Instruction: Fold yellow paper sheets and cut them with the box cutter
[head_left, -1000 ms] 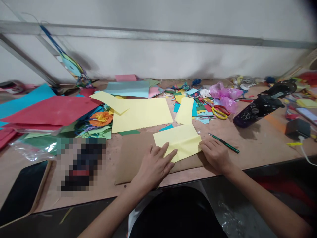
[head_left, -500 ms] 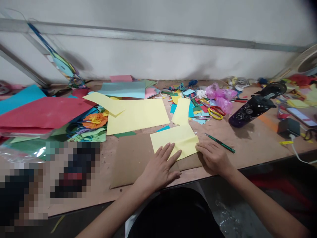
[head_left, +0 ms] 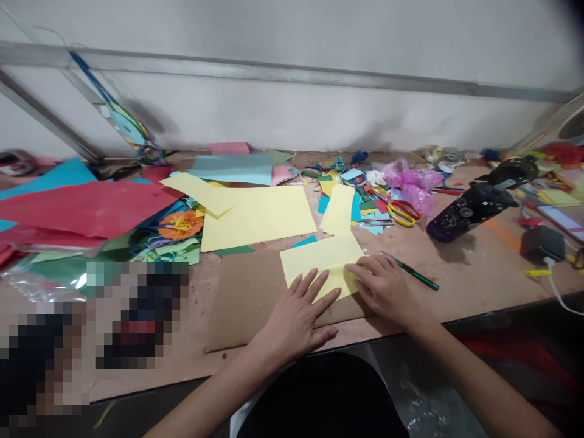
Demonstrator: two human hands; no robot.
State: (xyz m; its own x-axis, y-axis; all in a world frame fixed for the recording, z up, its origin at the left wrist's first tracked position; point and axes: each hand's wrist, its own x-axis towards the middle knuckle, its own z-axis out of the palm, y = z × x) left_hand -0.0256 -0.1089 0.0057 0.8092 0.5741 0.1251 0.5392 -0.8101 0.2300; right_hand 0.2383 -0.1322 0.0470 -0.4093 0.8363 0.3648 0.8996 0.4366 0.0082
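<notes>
A small yellow paper sheet (head_left: 319, 255) lies slightly askew on a piece of brown cardboard (head_left: 241, 298) near the table's front edge. My left hand (head_left: 301, 313) rests on its lower left part, fingers spread flat. Along its right side, my right hand (head_left: 383, 289) has its fingers bent and drawn together, the tips pressed on the paper near a faint crease. The sheet's lower right corner is hidden under that hand. Just right of my right hand lies a green pen-like tool (head_left: 415, 272). A narrow yellow paper piece (head_left: 338, 210) lies just beyond the sheet.
A larger yellow sheet (head_left: 260, 219) lies further back. Red sheets (head_left: 91, 207) and paper flowers (head_left: 180, 225) are piled at left. Yellow-handled scissors (head_left: 401, 213) lie among scraps. A dark bottle (head_left: 472, 210) and a black charger (head_left: 542, 245) stand at right.
My right hand has moved left from the sheet's right edge onto its surface, and the raised fold there looks flatter. My left hand stays spread on the paper. The view has shifted slightly.
</notes>
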